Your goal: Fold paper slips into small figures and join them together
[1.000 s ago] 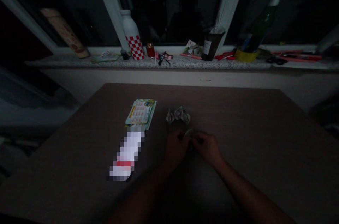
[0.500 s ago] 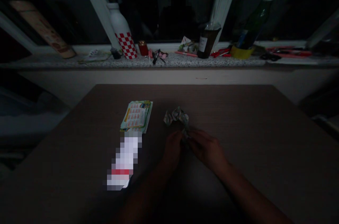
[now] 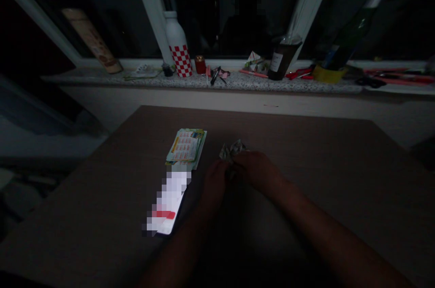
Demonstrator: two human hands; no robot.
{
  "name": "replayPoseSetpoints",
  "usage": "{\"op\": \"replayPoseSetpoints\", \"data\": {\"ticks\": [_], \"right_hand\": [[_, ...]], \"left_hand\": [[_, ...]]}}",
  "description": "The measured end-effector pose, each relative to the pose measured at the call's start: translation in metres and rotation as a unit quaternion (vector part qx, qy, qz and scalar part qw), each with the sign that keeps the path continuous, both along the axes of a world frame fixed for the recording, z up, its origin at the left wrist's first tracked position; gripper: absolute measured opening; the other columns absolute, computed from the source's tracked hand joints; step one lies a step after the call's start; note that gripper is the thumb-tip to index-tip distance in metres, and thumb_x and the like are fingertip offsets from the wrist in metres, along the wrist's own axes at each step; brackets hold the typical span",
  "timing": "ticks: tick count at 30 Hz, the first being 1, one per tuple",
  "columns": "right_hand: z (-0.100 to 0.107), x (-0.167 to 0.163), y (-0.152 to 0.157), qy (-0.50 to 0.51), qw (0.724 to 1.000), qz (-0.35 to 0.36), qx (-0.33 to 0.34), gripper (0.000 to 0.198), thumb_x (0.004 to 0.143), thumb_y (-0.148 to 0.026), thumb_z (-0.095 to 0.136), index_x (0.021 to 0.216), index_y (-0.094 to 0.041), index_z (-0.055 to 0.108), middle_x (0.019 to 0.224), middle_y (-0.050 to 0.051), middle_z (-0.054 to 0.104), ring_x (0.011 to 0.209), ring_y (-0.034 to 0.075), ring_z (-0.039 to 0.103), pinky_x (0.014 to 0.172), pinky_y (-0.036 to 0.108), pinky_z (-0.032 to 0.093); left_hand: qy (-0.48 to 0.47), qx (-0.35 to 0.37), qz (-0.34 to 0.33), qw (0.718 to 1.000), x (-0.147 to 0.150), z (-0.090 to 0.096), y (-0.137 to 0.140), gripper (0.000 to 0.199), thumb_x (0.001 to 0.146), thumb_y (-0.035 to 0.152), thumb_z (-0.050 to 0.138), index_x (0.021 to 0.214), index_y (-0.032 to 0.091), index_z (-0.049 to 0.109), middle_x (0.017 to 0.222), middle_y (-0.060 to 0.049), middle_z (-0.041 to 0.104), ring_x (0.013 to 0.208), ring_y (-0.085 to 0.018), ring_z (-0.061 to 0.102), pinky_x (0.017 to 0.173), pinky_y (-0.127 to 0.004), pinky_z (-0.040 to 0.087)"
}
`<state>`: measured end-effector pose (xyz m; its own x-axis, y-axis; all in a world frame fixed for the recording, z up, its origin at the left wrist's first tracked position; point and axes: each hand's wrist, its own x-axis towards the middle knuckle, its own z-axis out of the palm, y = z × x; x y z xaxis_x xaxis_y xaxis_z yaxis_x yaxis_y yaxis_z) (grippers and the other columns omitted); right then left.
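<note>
Small folded pieces of printed paper (image 3: pixel 238 145) lie on the table ahead of my hands. They have pointed tips and crumpled-looking faces. My left hand (image 3: pixel 215 183) is closed, its fingertips pinching the near end of the folded paper. My right hand (image 3: pixel 258 169) reaches over from the right, fingers bent down and closed on the same paper, covering its right side. Deep shade hides the fingertips and the paper's lower part. Left of the hands is a stack of printed calendar cards (image 3: pixel 185 148), with a lit phone (image 3: pixel 166 224) just below it.
The brown table (image 3: pixel 322 152) ends below a stone windowsill (image 3: pixel 136 80). On the sill stand a white bottle with red checks (image 3: pixel 180 50), a small red jar (image 3: pixel 200 65), a dark plastic cup (image 3: pixel 280 61), a green bottle (image 3: pixel 353 25), a yellow tape roll (image 3: pixel 329 73) and a patterned tube (image 3: pixel 91 41).
The view has swung left, so the things appear further right. My hands have come up to the folded pieces, and my right hand now covers part of them.
</note>
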<state>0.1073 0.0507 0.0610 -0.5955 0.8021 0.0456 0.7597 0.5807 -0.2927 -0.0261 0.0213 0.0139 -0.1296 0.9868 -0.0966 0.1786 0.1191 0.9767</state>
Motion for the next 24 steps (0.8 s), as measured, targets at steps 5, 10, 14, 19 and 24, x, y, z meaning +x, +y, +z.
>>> {"op": "replayPoseSetpoints", "data": {"ticks": [5, 10, 14, 19, 24], "right_hand": [[0.019, -0.009, 0.03, -0.056, 0.998, 0.03, 0.001, 0.024, 0.09, -0.028, 0.05, 0.094, -0.019, 0.072, 0.092, 0.008, 0.073, 0.083, 0.018, 0.066, 0.073, 0.025, 0.042], [0.016, -0.014, 0.054, -0.083, 0.995, 0.05, -0.008, 0.02, 0.084, -0.023, 0.056, 0.089, -0.016, 0.074, 0.087, 0.01, 0.074, 0.082, 0.02, 0.067, 0.074, 0.025, 0.043], [0.005, -0.022, 0.064, -0.093, 0.994, 0.058, -0.011, 0.022, 0.082, -0.023, 0.056, 0.09, -0.013, 0.074, 0.089, 0.014, 0.073, 0.084, 0.023, 0.067, 0.074, 0.027, 0.045], [-0.003, -0.025, 0.071, -0.086, 0.994, 0.06, -0.019, 0.022, 0.083, -0.022, 0.055, 0.092, -0.015, 0.074, 0.092, 0.012, 0.073, 0.086, 0.021, 0.067, 0.074, 0.025, 0.045], [-0.002, -0.026, 0.071, -0.068, 0.995, 0.064, -0.025, 0.021, 0.082, -0.02, 0.056, 0.092, -0.017, 0.074, 0.089, 0.01, 0.074, 0.082, 0.019, 0.067, 0.072, 0.023, 0.044]], "left_hand": [[0.024, 0.021, 0.055, 0.998, -0.017, 0.006, 0.004, 0.032, 0.084, 0.042, 0.044, 0.094, 0.016, 0.061, 0.081, -0.004, 0.063, 0.069, -0.016, 0.058, 0.06, -0.027, 0.044], [0.131, 0.063, 0.101, 0.984, -0.029, 0.002, 0.02, 0.029, 0.086, 0.035, 0.043, 0.094, 0.015, 0.062, 0.09, -0.007, 0.065, 0.085, -0.02, 0.058, 0.076, -0.031, 0.044], [0.123, 0.06, 0.078, 0.987, -0.029, -0.006, 0.036, 0.031, 0.085, 0.031, 0.043, 0.102, 0.014, 0.062, 0.104, -0.011, 0.065, 0.097, -0.022, 0.058, 0.086, -0.034, 0.043], [0.112, 0.05, 0.053, 0.991, -0.025, -0.011, 0.043, 0.032, 0.084, 0.029, 0.042, 0.099, 0.014, 0.065, 0.102, -0.01, 0.067, 0.095, -0.021, 0.061, 0.086, -0.033, 0.044], [0.096, 0.048, 0.032, 0.994, -0.023, -0.011, 0.043, 0.03, 0.082, 0.025, 0.043, 0.098, 0.015, 0.066, 0.097, -0.008, 0.07, 0.091, -0.021, 0.063, 0.08, -0.031, 0.047]]}}
